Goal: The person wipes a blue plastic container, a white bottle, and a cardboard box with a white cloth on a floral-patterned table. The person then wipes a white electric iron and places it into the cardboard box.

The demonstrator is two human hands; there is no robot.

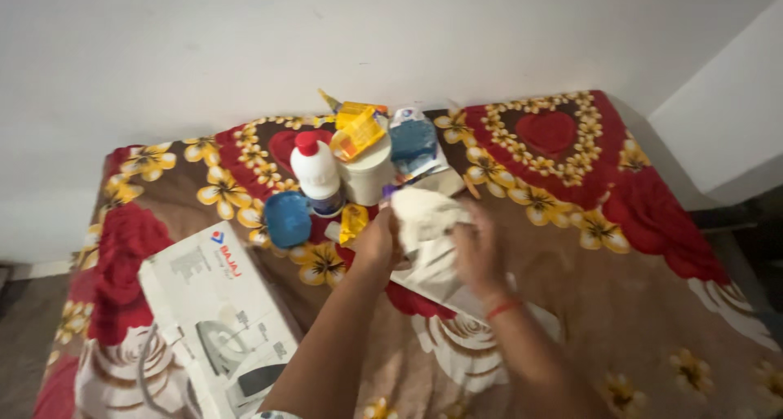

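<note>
Brown, red and yellow floral bedspread (652, 248), white bottle (316, 174) with red cap, blue lid (287, 220), white cloth (424, 223)

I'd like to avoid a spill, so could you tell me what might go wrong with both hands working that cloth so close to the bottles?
1. The left hand works the white cloth right beside the red-capped bottle and white tub; an elbow swing might topple them.
2. The yellow packets sit loosely atop the tub and could slide off.
3. The right hand is blurred, so it is likely moving fast and might knock the blue pack.
</note>
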